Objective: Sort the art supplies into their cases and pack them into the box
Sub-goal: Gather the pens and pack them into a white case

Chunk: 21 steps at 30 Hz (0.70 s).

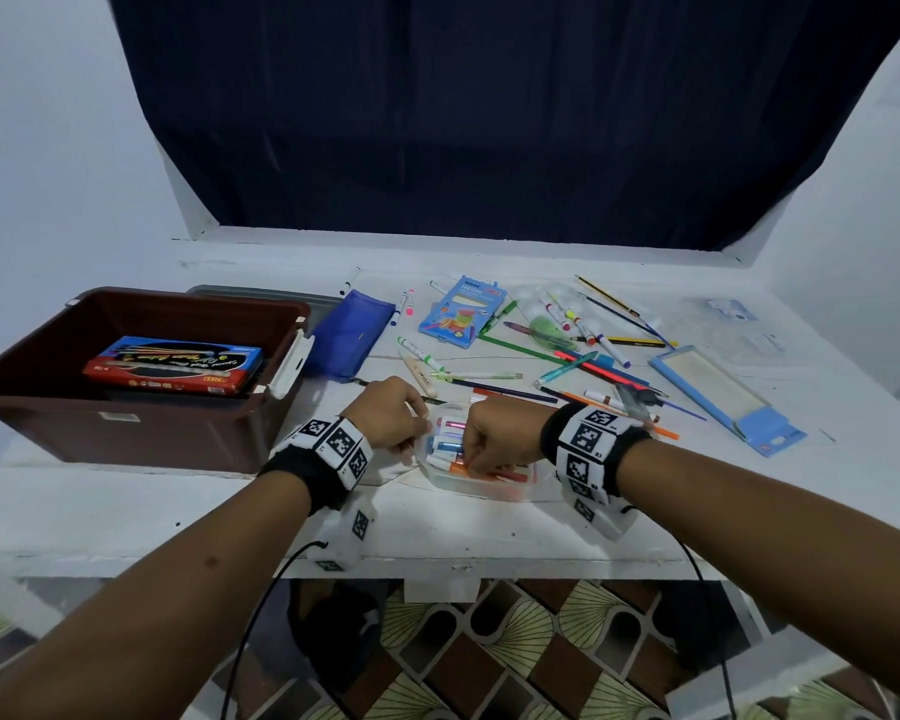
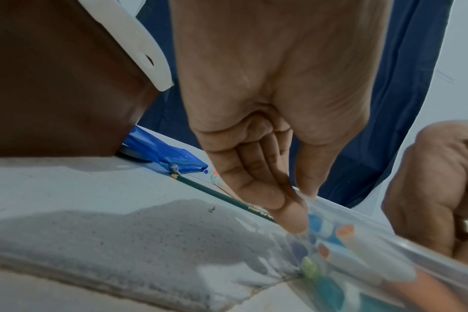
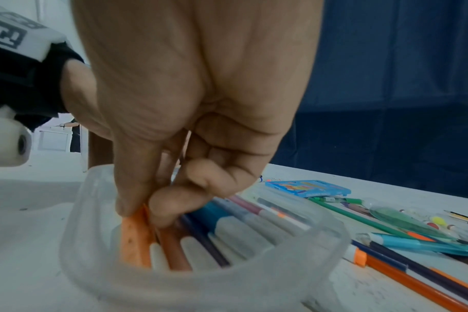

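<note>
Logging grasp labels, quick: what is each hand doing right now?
Left hand: fingers and thumb pinch the rim of the clear marker case.
Right hand: thumb and fingers pinch an orange marker inside the case.

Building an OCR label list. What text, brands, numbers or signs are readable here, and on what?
"NEON": on the light blue box among the loose pens; the brand word above it is too blurred to read.
Gold print on the dark green pencil: too blurred to quote.
Script on the blue and red cases in the brown box: unreadable.
Square coded markers, no words, on the wristbands.
Blue blister pack: print too small.
</note>
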Motion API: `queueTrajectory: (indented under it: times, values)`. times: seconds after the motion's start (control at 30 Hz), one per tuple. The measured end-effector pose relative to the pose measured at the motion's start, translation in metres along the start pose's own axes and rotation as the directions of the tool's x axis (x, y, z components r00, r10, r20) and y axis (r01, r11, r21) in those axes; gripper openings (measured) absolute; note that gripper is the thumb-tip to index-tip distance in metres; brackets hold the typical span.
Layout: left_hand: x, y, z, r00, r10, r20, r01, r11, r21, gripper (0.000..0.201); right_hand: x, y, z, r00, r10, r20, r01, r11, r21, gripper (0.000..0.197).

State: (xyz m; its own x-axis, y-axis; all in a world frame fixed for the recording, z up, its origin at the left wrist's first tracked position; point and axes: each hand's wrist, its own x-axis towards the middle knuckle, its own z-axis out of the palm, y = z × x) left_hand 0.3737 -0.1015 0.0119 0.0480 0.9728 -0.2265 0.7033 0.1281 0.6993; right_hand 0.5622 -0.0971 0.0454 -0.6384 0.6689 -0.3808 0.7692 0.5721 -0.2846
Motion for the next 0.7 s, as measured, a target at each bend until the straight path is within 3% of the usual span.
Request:
queueTrajectory:
  times: [0.23, 0.47, 0.57, 0.7]
  values:
    - [0.0, 0.001, -0.004, 0.999, 0.005, 0.046, -0.005, 1.0, -0.013, 0.013, 0.008, 0.002, -0.001, 1.0, -0.024, 0.02, 0.025, 0.999, -0.034, 0.002]
    - [0.011, 0.001, -0.015, 0.992, 0.013, 0.127, -0.004, 0.998, -0.067, 0.012, 0.023, 0.012, -0.005, 0.995, -0.079, 0.064, 0.081, 0.997, -0.021, 0.013]
    - [0.024, -0.005, -0.02, 0.999, -0.003, 0.05, 0.007, 0.997, -0.08, 0.011, 0.031, 0.015, -0.024, 0.991, -0.123, 0.054, 0.122, 0.992, 0.022, 0.013]
    - [0.044, -0.013, -0.03, 0.983, -0.011, -0.182, 0.028, 0.995, 0.093, 0.012, 0.051, 0.029, -0.062, 0.991, -0.131, -0.023, 0.132, 0.987, 0.094, 0.016]
